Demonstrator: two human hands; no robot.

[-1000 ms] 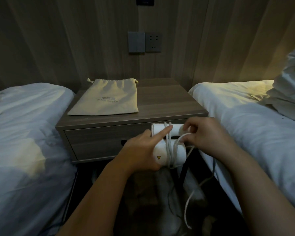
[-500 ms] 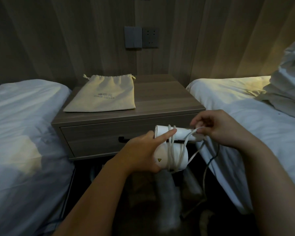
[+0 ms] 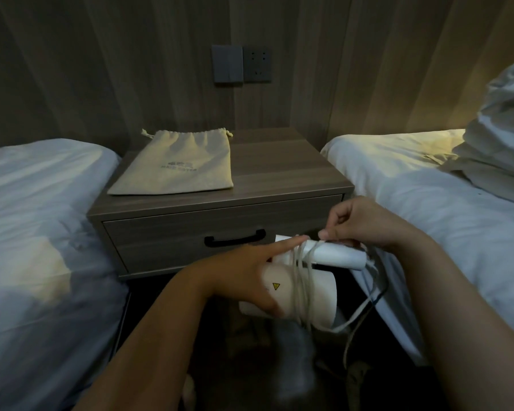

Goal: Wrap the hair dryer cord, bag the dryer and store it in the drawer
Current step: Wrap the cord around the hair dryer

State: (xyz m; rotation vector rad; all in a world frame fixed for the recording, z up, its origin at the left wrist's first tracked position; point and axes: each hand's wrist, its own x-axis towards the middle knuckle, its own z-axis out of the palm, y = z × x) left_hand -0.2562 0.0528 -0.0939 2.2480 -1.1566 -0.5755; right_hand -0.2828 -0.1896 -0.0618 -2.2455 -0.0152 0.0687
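we hold the white hair dryer (image 3: 309,295) in front of the shut drawer (image 3: 220,232), left hand (image 3: 250,271) gripping its body, right hand (image 3: 359,223) pinching the cord (image 3: 301,280). if our pinch slips, the loops can fall off.
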